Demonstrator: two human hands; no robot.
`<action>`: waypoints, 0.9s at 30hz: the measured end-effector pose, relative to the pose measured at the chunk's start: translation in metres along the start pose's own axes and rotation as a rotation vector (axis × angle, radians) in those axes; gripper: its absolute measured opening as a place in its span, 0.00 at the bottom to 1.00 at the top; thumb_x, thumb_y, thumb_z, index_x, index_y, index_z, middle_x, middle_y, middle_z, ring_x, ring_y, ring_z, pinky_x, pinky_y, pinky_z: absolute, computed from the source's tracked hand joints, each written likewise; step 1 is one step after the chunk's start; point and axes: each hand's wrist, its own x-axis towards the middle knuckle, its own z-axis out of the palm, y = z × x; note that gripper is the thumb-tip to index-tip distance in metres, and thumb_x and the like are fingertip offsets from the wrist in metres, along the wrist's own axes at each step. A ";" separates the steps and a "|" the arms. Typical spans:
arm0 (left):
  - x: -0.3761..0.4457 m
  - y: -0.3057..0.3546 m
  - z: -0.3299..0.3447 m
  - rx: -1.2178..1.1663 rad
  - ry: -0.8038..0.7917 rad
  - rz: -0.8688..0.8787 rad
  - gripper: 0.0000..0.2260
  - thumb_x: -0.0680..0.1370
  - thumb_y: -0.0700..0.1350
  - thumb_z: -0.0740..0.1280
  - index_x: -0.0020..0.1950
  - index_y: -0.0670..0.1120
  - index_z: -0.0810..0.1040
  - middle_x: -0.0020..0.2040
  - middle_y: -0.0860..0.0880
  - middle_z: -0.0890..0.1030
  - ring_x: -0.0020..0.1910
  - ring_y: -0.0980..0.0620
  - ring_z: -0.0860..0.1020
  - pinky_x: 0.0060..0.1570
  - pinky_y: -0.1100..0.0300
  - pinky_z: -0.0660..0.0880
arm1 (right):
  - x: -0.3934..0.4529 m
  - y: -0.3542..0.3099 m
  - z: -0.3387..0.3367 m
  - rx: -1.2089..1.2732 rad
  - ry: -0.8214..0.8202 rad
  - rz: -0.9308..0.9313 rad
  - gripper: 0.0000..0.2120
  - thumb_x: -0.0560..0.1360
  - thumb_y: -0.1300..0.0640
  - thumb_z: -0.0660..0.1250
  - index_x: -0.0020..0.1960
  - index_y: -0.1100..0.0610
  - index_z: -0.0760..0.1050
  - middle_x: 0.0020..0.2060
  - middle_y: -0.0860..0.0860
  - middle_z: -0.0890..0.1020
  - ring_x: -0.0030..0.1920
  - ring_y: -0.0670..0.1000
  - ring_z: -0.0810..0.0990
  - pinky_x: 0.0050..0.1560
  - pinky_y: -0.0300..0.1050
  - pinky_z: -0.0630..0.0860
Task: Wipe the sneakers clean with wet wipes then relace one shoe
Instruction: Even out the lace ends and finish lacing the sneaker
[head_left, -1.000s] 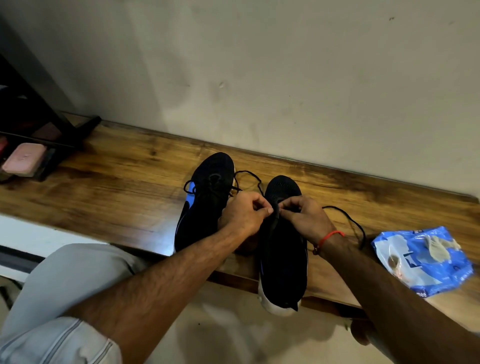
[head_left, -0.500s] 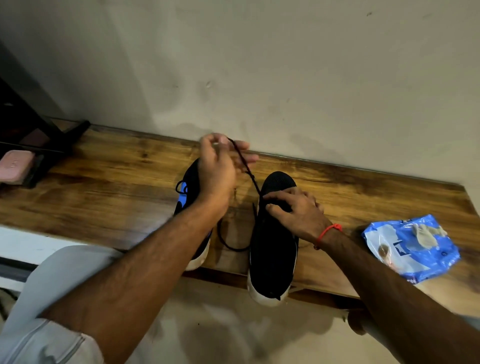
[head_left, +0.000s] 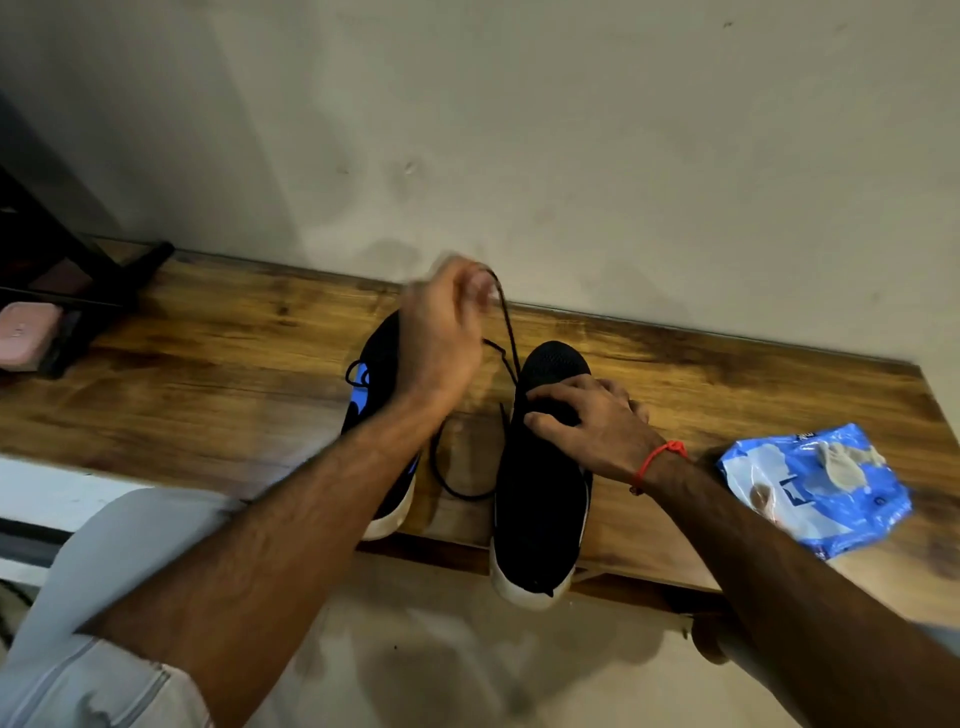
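on wooden shelf (head_left: 208, 395), black sneaker (head_left: 540, 499), lace (head_left: 506, 332) loose

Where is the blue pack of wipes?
In the head view, the blue wipes pack lies on the right end of the wooden shelf, just right of the right sneaker and the person's right wrist.
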 end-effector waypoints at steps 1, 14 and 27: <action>0.008 0.003 -0.004 -0.155 0.124 -0.010 0.08 0.86 0.47 0.58 0.54 0.50 0.77 0.50 0.54 0.83 0.54 0.56 0.80 0.54 0.63 0.75 | 0.000 0.001 0.000 -0.002 0.000 0.000 0.19 0.77 0.34 0.59 0.66 0.33 0.70 0.70 0.45 0.68 0.74 0.56 0.56 0.69 0.62 0.54; -0.016 -0.019 0.014 0.689 -0.905 -0.191 0.07 0.81 0.48 0.68 0.55 0.45 0.78 0.48 0.48 0.79 0.50 0.49 0.80 0.43 0.59 0.74 | 0.002 0.002 0.001 -0.042 -0.018 -0.004 0.21 0.77 0.34 0.58 0.69 0.33 0.68 0.72 0.45 0.66 0.75 0.58 0.54 0.70 0.66 0.54; -0.005 0.013 -0.002 -0.392 -0.196 -0.632 0.13 0.86 0.49 0.55 0.46 0.46 0.72 0.31 0.48 0.74 0.26 0.50 0.79 0.33 0.57 0.75 | 0.001 0.004 -0.004 -0.057 -0.036 -0.017 0.25 0.72 0.33 0.55 0.68 0.33 0.68 0.72 0.46 0.67 0.74 0.58 0.57 0.69 0.64 0.55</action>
